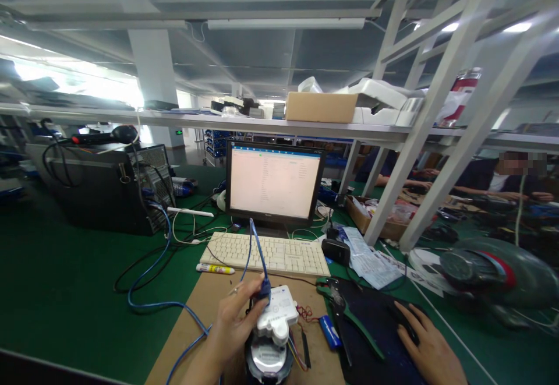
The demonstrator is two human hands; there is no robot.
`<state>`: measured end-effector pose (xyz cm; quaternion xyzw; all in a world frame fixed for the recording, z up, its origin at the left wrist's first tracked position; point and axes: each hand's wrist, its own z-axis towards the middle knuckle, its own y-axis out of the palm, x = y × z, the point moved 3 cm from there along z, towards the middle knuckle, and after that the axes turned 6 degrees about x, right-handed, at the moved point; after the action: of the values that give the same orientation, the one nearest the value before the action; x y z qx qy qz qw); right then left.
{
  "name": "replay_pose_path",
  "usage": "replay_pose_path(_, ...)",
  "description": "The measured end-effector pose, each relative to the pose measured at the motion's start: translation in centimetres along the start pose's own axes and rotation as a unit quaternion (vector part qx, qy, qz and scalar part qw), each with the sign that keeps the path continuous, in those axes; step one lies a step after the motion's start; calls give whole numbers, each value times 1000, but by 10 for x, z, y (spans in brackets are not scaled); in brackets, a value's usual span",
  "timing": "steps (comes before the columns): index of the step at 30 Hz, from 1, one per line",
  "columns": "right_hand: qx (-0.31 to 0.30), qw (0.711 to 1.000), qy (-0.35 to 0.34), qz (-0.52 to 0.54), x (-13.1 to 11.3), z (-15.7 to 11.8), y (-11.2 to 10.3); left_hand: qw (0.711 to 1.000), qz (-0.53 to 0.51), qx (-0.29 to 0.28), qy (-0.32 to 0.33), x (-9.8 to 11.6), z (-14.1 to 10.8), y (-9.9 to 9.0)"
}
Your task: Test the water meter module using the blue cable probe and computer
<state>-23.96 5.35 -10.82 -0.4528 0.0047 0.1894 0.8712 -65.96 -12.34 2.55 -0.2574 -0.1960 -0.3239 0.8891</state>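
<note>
My left hand point(238, 315) is closed, thumb and fingers pinching the plug point(264, 289) of a blue cable against the side of a white plastic module point(279, 309). That module sits on top of a round, meter-like device point(267, 359) with a clear rim. Thin red and coloured wires run from it, and a blue cylindrical battery point(329, 332) lies close by. Over a black computer mouse point(406, 324) rests my right hand point(430, 347), its fingers curved around it on a dark mouse pad point(375, 338). Between the hands lie green-handled wire strippers point(349, 309).
Behind the device stand a cream keyboard point(266, 254) and a lit monitor point(274, 181). A yellow-and-white marker point(215, 269) lies at the brown board's point(196, 309) far edge. At left is a black computer tower point(96, 193); metal shelf posts point(388, 198) rise at right. Other people sit beyond.
</note>
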Motion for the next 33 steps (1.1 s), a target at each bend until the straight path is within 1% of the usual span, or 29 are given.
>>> replay_pose_path(5,-3,1000,-1,-1,-1,2,-1,1000,-7,-7,1,1,1,0)
replay_pose_path(10,-3,1000,1,5,-2,1,-2,1000,-12,-3,2,0,0,0)
replay_pose_path(16,-1,1000,5,7,-4,0,-3,999,-28,-12,-16,1,1,0)
replay_pose_path(21,-1,1000,9,9,-4,0,-4,1000,-18,-9,-13,0,0,0)
replay_pose_path(28,-8,1000,-12,-1,-1,-1,-1,1000,-22,0,-13,2,2,-1)
replay_pose_path(30,8,1000,-24,-10,-2,-1,-2,1000,-29,1,-7,2,3,-1)
replay_pose_path(33,71,995,-59,-49,-10,2,-10,999,-40,0,-16,2,4,-1)
